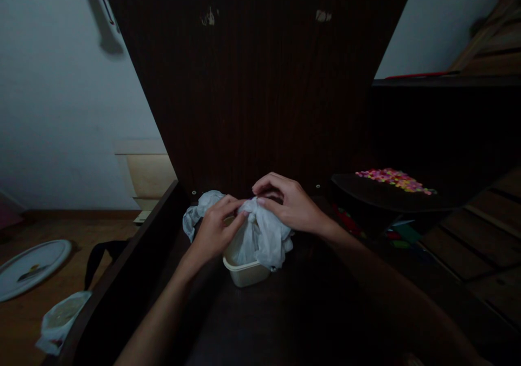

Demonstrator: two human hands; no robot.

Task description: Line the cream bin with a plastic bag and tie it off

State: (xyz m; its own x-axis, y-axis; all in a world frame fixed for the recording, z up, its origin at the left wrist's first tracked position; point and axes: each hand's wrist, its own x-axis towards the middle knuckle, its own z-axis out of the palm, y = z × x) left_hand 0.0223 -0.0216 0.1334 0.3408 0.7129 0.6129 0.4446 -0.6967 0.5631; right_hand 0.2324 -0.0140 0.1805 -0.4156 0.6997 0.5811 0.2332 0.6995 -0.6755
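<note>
A white plastic bag (268, 241) with a knot near its top sits partly in a pale, rounded rectangular container (247, 275) and hangs over its right side. My left hand (220, 227) pinches the bag's knotted top from the left, thumb and fingers closed on the plastic. From the right, my right hand (288, 203) is closed on the same gathered top, its thumb pressed on the plastic and its index finger curled above. Another crumpled whitish bag (201, 208) lies behind my left hand, touching or close to the container; I cannot tell which.
Container and bags rest on a dark wooden surface (244, 333) with a raised left edge and a tall dark panel (260, 94) behind. Pink and yellow small pieces (394, 180) lie on a dark shelf at right. A round white lid-like object (35, 268) is on the floor.
</note>
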